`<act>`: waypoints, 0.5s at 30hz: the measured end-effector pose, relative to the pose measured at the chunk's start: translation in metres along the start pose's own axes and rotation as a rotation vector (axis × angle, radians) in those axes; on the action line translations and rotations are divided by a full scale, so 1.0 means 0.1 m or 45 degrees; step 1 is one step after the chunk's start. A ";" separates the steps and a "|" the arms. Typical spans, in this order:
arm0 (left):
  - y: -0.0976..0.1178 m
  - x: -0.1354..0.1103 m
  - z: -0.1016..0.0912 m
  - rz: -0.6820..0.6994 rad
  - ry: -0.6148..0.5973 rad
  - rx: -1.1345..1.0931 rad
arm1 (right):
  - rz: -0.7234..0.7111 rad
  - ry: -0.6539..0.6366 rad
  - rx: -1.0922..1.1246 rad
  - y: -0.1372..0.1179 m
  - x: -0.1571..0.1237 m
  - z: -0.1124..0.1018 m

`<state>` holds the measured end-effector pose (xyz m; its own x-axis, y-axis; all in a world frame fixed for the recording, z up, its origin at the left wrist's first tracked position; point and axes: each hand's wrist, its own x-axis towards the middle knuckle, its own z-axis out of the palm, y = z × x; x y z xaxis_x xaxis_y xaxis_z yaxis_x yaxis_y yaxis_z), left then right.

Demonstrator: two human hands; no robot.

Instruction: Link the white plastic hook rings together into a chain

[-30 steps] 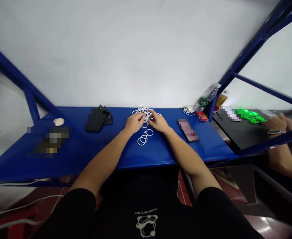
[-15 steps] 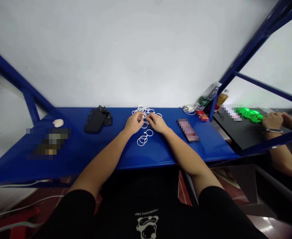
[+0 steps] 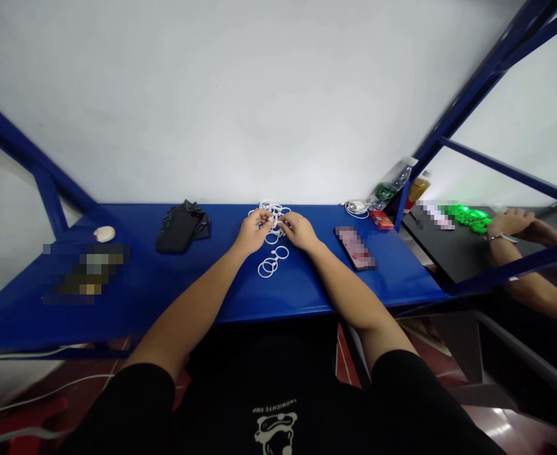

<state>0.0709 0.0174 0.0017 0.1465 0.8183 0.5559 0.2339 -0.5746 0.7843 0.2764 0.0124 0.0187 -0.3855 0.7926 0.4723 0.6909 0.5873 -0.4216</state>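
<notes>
My left hand (image 3: 254,232) is closed in a pinch at the middle of the table. Opposite it, my right hand (image 3: 299,230) is also pinched, its fingertips close to the left ones. A small white ring piece sits between the two sets of fingertips; its details are too small to make out. Just behind and under the hands lies a pile of white rings (image 3: 265,204), partly hidden by the fingers. Nearer to me, several more white rings (image 3: 262,276) with small tabs lie overlapping on the blue table (image 3: 287,297).
Left of my hands are a black pouch (image 3: 174,235), a pale round case (image 3: 104,234) and a blurred item. On the right lie a phone (image 3: 355,248), a white cable (image 3: 356,210), a red box (image 3: 381,220) and a bottle (image 3: 392,186). Beyond the frame, a co-worker's hands (image 3: 510,221) are near glowing green pieces (image 3: 470,218).
The whole view has shifted slightly. My fingers have moved a little around the white ring piece, and both hands stay close together over the pile. The co-worker's hands have shifted slightly.
</notes>
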 end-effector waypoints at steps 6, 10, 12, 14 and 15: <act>-0.01 -0.03 -0.01 0.005 -0.204 0.050 | -0.069 0.344 0.076 -0.01 -0.03 -0.11; -0.02 -0.07 -0.04 0.045 -0.320 0.171 | -0.200 0.328 0.140 -0.10 -0.06 -0.07; 0.00 -0.07 -0.05 0.074 -0.333 0.227 | -0.182 0.349 0.172 -0.14 -0.07 -0.04; 0.02 -0.07 -0.06 0.100 -0.328 0.293 | -0.095 0.411 0.230 -0.17 -0.07 -0.01; 0.04 -0.07 -0.06 0.114 -0.327 0.337 | -0.028 0.451 0.272 -0.18 -0.06 0.00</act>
<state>0.0646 0.0095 0.0025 0.4061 0.7615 0.5051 0.4445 -0.6476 0.6189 0.2667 -0.0030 0.0233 -0.1388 0.6961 0.7044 0.5280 0.6538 -0.5420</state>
